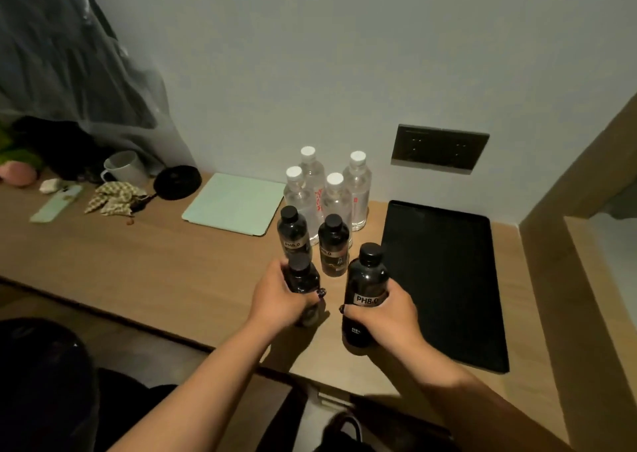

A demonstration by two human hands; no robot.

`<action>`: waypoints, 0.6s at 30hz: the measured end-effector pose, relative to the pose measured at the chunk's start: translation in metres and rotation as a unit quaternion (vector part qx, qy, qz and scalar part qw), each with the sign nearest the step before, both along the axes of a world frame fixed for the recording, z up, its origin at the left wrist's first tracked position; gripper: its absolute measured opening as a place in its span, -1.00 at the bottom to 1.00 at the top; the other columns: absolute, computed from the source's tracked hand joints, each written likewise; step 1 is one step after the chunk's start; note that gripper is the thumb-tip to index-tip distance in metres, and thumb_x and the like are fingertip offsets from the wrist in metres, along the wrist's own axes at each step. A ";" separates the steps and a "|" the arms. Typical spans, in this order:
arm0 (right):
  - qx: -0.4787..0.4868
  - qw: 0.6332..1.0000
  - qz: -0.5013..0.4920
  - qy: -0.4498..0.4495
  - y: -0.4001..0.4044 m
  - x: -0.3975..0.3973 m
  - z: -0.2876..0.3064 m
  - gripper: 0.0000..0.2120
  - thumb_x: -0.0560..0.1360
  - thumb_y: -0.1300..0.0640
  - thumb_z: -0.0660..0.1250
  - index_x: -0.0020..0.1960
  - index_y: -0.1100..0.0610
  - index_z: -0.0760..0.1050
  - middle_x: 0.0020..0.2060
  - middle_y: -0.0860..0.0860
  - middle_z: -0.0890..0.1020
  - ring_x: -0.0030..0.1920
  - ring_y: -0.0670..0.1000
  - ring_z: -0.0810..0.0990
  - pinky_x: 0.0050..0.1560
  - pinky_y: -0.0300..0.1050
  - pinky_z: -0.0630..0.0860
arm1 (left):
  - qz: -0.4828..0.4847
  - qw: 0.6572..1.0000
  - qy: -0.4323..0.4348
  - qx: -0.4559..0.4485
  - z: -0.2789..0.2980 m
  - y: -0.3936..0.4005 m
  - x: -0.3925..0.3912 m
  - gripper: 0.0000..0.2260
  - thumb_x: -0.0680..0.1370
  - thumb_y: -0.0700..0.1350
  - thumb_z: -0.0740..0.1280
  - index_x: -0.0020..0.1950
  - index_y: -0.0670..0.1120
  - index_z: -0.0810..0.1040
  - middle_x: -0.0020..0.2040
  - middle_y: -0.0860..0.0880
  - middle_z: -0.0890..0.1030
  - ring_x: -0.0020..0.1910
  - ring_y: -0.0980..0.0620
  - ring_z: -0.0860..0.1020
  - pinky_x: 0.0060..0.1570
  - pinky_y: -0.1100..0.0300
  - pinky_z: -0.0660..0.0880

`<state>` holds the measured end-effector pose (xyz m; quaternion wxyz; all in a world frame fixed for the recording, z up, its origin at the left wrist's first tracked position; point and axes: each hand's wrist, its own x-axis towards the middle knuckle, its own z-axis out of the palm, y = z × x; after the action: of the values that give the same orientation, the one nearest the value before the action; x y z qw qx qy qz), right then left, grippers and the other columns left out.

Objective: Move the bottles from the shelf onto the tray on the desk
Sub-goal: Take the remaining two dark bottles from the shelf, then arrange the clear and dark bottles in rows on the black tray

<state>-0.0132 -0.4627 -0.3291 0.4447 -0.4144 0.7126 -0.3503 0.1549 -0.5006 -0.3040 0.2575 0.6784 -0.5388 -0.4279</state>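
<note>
A: Head view: where are the bottles?
B: 2 are in hand. The right hand [382, 317] has its grip wrapped round a black bottle [366, 289] labelled PH8.0, just left of the black tray [448, 279]. The left hand [279, 300] grips a second black bottle [303, 279].
A: And the others?
B: 2 more black bottles [332, 245] stand upright on the worktop [155, 262] behind the hands. 4 clear bottles [336, 196] with white caps are clustered behind those, near the wall.
A: What else is about?
B: A pale green tablet case [234, 203] lies left of the bottles. Further left are a round black object [177, 182], a white mug [125, 168], crumpled patterned cloth [113, 198] and a phone [57, 203]. A dark socket panel [439, 148] sits on the wall.
</note>
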 end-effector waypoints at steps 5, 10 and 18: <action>0.014 0.999 0.044 0.021 -0.035 0.010 -0.023 -0.46 0.24 0.19 0.57 0.15 0.04 0.44 -0.01 -0.10 0.57 0.09 -0.06 0.51 0.08 -0.18 0.41 | -0.010 1.000 -0.007 0.018 -0.021 -0.033 0.003 -0.54 0.35 -0.27 0.50 0.10 0.04 0.40 -0.05 0.15 0.49 0.05 0.10 0.45 0.09 0.15 0.43; 0.001 0.997 0.056 0.048 -0.055 0.029 -0.036 -0.52 0.25 0.18 0.55 0.04 -0.03 0.37 -0.06 -0.11 0.50 0.00 -0.10 0.48 -0.03 -0.34 0.38 | -0.022 1.000 -0.003 0.011 -0.033 -0.048 0.018 -0.54 0.31 -0.29 0.53 0.10 0.01 0.45 -0.05 0.16 0.56 -0.01 0.13 0.51 -0.08 0.32 0.40; -0.037 0.996 0.062 0.050 -0.060 0.037 -0.055 -0.58 0.32 0.16 0.53 0.04 -0.12 0.41 -0.01 -0.18 0.55 0.03 -0.25 0.52 0.01 -0.43 0.35 | -0.051 0.998 0.046 -0.005 -0.037 -0.061 0.029 -0.53 0.32 -0.30 0.53 0.11 -0.01 0.44 -0.04 0.15 0.57 -0.14 0.46 0.52 -0.21 0.55 0.41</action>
<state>0.0236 -0.5229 -0.3839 0.4136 -0.4912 0.6934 -0.3268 0.1844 -0.5621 -0.3408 0.2631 0.6282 -0.5628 -0.4684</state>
